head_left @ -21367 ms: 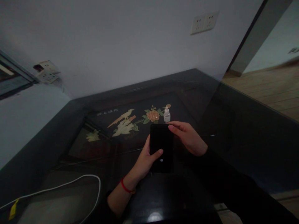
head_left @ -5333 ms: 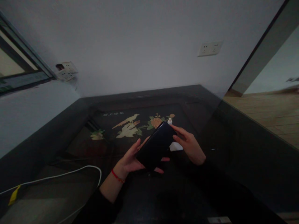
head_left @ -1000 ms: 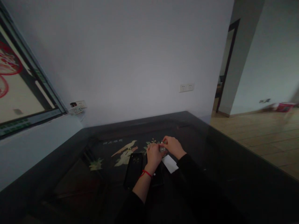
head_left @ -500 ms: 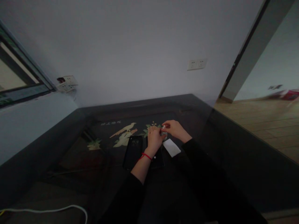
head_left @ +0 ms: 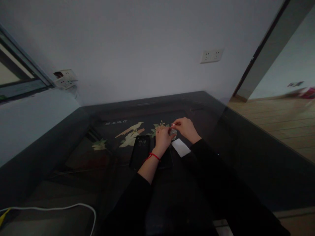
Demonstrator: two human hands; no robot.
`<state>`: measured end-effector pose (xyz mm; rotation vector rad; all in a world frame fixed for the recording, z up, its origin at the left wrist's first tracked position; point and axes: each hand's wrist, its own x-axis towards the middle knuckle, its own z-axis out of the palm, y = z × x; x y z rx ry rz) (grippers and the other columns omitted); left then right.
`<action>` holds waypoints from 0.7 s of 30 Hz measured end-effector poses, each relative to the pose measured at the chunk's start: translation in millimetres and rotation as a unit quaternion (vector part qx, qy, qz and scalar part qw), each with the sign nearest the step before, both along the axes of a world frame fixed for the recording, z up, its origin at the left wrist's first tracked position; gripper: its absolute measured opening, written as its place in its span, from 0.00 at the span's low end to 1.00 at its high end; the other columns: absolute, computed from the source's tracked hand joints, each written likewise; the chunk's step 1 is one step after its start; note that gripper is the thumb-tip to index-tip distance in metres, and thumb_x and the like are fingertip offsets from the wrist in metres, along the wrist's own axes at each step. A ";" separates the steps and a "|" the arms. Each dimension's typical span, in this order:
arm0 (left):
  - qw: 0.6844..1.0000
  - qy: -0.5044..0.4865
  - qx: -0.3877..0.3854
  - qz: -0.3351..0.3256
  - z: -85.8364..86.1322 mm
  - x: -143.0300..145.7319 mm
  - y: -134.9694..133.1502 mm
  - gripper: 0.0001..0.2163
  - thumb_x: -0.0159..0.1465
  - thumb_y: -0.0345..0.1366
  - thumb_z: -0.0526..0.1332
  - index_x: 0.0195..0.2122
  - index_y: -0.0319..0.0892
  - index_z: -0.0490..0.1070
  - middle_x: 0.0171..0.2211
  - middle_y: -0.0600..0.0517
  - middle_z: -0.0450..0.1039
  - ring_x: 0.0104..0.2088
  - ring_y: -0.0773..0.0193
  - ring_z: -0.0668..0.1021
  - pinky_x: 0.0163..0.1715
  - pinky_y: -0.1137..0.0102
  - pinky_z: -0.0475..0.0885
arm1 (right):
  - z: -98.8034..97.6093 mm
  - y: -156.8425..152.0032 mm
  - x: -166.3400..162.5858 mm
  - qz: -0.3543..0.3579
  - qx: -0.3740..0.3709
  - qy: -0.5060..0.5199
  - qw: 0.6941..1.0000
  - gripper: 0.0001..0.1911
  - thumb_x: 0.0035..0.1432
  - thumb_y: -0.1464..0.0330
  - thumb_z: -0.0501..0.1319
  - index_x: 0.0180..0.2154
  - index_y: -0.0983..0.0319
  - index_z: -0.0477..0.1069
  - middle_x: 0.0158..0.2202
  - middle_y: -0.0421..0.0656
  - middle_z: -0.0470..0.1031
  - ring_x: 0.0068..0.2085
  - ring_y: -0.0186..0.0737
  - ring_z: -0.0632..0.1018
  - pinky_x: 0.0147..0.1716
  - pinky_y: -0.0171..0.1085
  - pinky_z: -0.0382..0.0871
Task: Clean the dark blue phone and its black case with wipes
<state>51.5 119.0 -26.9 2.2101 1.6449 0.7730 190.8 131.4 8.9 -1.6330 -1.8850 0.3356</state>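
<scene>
My left hand (head_left: 162, 137) is curled around a small clear container (head_left: 174, 133), which looks like a little glass jar. My right hand (head_left: 186, 128) pinches a tiny white piece (head_left: 173, 125) between thumb and forefinger, right over the container's top; the piece is too small to name. Just below the container a white card or folded paper (head_left: 181, 147) lies flat on the table. A black phone case or phone (head_left: 139, 153) rests left of my left wrist. Another dark flat object (head_left: 167, 160) is partly hidden under my left forearm.
The dark, glossy table (head_left: 98, 183) carries a bird-and-flower picture (head_left: 131, 134) and meets the wall behind. A white cable (head_left: 56, 208) crosses the lower left corner. Wall sockets (head_left: 212, 56) are at the back, and wooden floor (head_left: 270, 124) shows at right.
The whole scene sits slightly higher in the picture as the camera has tilted down. More of the clear container shows between my hands; the right hand still pinches the white piece there.
</scene>
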 end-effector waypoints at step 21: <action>1.000 0.014 -0.005 -0.005 -0.6 -0.1 1.4 0.12 0.60 0.40 0.64 0.44 0.42 0.74 0.40 0.47 0.78 0.43 0.57 0.77 0.48 0.62 0.66 | -10.2 2.6 4.7 0.057 -0.018 0.086 0.994 0.18 0.50 0.73 0.67 0.46 0.63 0.75 0.38 0.46 0.81 0.35 0.37 0.80 0.36 0.34 0.73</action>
